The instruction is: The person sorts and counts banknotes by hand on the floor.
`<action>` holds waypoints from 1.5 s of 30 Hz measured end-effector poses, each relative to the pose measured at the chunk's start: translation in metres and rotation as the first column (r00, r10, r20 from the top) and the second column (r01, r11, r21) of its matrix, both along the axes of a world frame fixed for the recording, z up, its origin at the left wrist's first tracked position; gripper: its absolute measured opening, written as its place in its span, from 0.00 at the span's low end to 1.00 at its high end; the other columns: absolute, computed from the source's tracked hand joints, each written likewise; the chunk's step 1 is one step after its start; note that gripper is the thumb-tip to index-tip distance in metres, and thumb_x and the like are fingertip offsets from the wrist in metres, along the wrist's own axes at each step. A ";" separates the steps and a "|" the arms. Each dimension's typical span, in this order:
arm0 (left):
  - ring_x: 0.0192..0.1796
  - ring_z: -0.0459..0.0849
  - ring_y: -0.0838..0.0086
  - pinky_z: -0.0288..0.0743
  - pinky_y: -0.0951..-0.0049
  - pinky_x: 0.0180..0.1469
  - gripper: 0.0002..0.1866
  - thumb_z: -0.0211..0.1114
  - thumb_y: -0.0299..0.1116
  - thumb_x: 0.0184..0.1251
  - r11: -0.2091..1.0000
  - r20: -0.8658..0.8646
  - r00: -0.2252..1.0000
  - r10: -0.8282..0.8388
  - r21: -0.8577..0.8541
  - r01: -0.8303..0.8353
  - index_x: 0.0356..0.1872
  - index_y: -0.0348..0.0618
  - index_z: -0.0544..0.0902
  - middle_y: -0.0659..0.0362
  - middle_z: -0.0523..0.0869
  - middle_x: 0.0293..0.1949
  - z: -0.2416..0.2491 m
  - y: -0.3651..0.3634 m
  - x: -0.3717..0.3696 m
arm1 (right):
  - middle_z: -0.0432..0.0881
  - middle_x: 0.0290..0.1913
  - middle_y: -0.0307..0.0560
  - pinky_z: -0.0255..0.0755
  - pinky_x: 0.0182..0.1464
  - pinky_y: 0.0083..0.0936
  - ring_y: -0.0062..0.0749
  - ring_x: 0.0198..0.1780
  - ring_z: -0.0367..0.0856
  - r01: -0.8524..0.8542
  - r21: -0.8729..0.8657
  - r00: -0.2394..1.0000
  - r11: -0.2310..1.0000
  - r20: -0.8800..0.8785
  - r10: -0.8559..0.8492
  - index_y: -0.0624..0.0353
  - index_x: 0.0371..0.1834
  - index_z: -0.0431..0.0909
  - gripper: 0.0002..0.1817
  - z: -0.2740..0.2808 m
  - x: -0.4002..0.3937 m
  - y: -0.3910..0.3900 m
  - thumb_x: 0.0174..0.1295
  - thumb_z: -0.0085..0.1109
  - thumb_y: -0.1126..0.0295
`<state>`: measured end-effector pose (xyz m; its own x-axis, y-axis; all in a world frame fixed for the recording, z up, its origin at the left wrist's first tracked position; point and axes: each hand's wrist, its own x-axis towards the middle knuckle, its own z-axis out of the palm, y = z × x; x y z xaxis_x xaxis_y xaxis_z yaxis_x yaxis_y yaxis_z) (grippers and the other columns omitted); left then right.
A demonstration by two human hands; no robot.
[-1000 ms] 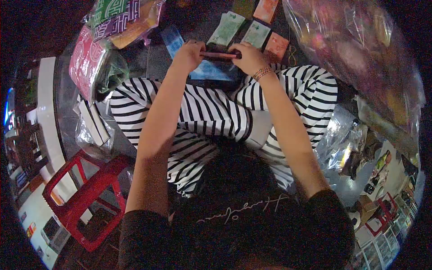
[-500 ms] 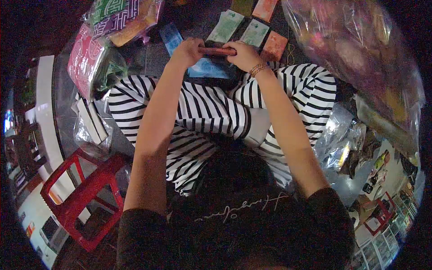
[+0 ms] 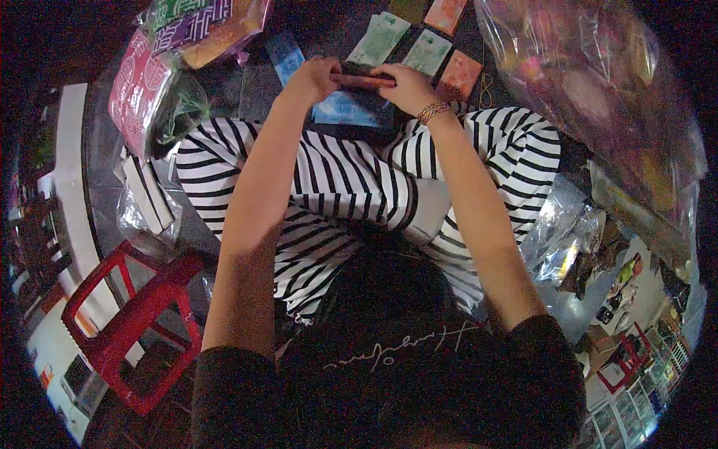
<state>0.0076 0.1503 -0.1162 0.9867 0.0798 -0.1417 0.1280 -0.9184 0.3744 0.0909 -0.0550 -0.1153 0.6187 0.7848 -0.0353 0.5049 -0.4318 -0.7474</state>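
Both hands grip a thin stack of reddish notes point(image 3: 362, 80), seen nearly edge-on above my crossed legs. My left hand point(image 3: 317, 79) is closed around its left end, and my right hand point(image 3: 408, 90) pinches the right end. Just below the stack lies a blue bundle of printed notes point(image 3: 350, 110). Another blue bundle point(image 3: 284, 57) is beyond my left hand, partly covered by it. Green bundles point(image 3: 381, 39) point(image 3: 427, 52) lie on the dark floor beyond the hands. An orange-red bundle point(image 3: 459, 75) is right of my right hand.
A second orange-red bundle point(image 3: 446, 13) lies at the top. Large clear plastic bags point(image 3: 591, 82) fill the right side. Wrapped pink packs point(image 3: 140, 93) and purple packs point(image 3: 198, 28) stand at upper left. A red plastic stool point(image 3: 142, 329) is at lower left.
Both hands keep hold of the reddish stack, which now appears slightly higher and more edge-on. The whole view has shifted a little; the bundles on the floor look unmoved.
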 end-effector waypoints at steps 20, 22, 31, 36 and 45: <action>0.42 0.79 0.54 0.72 0.60 0.46 0.10 0.61 0.35 0.52 0.998 -0.001 1.000 -0.012 -0.065 0.012 0.36 0.45 0.79 0.50 0.82 0.34 0.004 0.002 0.000 | 0.79 0.43 0.49 0.70 0.48 0.28 0.39 0.46 0.78 0.012 -0.003 1.000 1.000 -0.029 -0.013 0.52 0.46 0.76 0.17 0.003 0.003 -0.007 0.49 0.60 0.68; 0.42 0.79 0.54 0.72 0.60 0.46 0.10 0.61 0.34 0.51 0.998 0.033 0.999 -0.024 -0.057 0.026 0.35 0.45 0.79 0.50 0.82 0.35 -0.005 0.005 0.002 | 0.80 0.40 0.54 0.71 0.48 0.33 0.45 0.45 0.78 0.046 0.036 0.999 0.998 -0.013 -0.045 0.51 0.43 0.78 0.17 0.002 0.003 -0.008 0.46 0.61 0.67; 0.49 0.77 0.58 0.67 0.57 0.53 0.13 0.60 0.37 0.52 0.998 -0.057 0.997 -0.057 0.024 0.058 0.39 0.47 0.79 0.52 0.81 0.39 -0.007 0.003 0.002 | 0.79 0.40 0.53 0.70 0.49 0.35 0.47 0.45 0.77 0.018 -0.032 0.999 0.999 0.028 -0.017 0.53 0.38 0.81 0.11 0.001 0.003 -0.008 0.52 0.55 0.65; 0.60 0.68 0.59 0.54 0.41 0.57 0.20 0.62 0.44 0.53 0.980 -0.004 0.998 0.057 0.193 -0.055 0.48 0.54 0.75 0.57 0.73 0.54 0.041 -0.030 -0.003 | 0.79 0.39 0.55 0.70 0.48 0.36 0.49 0.44 0.76 0.019 -0.023 0.999 1.000 0.034 -0.018 0.56 0.37 0.80 0.11 0.003 0.005 -0.006 0.52 0.54 0.67; 0.48 0.77 0.66 0.63 0.55 0.53 0.13 0.65 0.37 0.50 0.985 0.321 0.931 -0.173 0.073 0.157 0.37 0.49 0.76 0.58 0.80 0.40 0.067 -0.056 0.003 | 0.76 0.38 0.59 0.68 0.49 0.39 0.53 0.44 0.75 0.049 -0.089 0.977 0.995 0.213 -0.029 0.68 0.32 0.76 0.12 0.031 0.003 -0.013 0.43 0.49 0.75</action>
